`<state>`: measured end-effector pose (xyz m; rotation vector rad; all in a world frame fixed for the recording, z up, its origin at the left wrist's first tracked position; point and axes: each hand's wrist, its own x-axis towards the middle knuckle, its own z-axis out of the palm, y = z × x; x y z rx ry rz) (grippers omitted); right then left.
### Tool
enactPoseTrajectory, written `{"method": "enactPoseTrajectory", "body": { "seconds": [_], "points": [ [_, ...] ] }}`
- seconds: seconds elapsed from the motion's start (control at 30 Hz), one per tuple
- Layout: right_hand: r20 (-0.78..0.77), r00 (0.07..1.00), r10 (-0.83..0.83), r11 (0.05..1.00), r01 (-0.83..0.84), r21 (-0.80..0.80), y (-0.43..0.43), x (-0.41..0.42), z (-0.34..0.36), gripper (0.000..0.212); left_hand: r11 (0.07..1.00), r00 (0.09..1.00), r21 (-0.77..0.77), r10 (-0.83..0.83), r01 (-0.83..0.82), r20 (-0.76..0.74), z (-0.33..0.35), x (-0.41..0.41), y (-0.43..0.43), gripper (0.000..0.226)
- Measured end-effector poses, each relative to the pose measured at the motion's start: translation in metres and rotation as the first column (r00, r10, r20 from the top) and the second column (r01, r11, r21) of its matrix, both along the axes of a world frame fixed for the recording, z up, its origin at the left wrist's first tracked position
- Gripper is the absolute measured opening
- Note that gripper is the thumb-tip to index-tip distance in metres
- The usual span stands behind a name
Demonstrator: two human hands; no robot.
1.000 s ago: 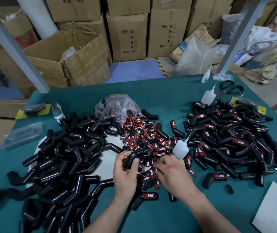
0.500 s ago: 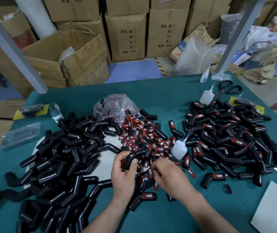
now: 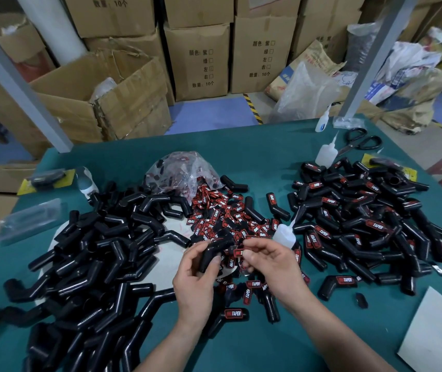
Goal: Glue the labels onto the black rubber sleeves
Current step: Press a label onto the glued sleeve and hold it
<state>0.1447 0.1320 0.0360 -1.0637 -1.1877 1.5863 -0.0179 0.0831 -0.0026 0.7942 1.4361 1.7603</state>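
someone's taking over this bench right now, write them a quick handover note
Left hand grips a bare black sleeve; right hand pinches a red label beside it, not yet stuck on.
Glue bottle stands just right of the hands; loose labels heaped centre.
Done: labelled sleeves piled on the right.
To do: the large unlabelled pile on the left.

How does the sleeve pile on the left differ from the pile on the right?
The left pile is bare black throughout; the right pile mostly carries red TAPER labels. The left pile lies partly over a white sheet; the right pile sits straight on the green table. Both are bent black rubber sleeves.
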Motion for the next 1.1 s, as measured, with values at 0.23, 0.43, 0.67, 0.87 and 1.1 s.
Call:
{"method": "enactPoseTrajectory", "body": {
  "seconds": [0.23, 0.43, 0.67, 0.87, 1.1],
  "points": [
    [0.148, 0.989, 0.018, 0.997, -0.029, 0.078, -0.006, -0.019, -0.01, 0.022, 1.0, 0.931, 0.015, -0.024, 0.02, 0.365, 0.008, -0.001, 0.002, 0.044],
    [0.239, 0.97, -0.033, 0.972, -0.024, 0.232, -0.006, -0.02, -0.018, 0.016, 0.999, 0.953, 0.008, -0.049, 0.049, 0.299, 0.007, -0.001, 0.003, 0.037],
    [0.654, 0.753, -0.065, 0.455, -0.561, 0.691, -0.011, -0.014, -0.005, 0.007, 0.994, 0.963, -0.098, -0.016, 0.044, 0.268, 0.001, -0.004, 0.005, 0.042],
    [0.286, 0.958, -0.019, 0.829, -0.145, 0.539, -0.007, -0.01, 0.003, 0.011, 0.991, 0.994, -0.131, -0.007, 0.021, 0.108, -0.002, -0.001, 0.004, 0.045],
    [0.025, 0.986, -0.166, 0.965, 0.157, 0.211, 0.0, -0.006, -0.019, 0.017, 0.995, 0.976, -0.071, -0.08, 0.067, -0.204, -0.001, 0.003, -0.002, 0.044]
  ]
}}
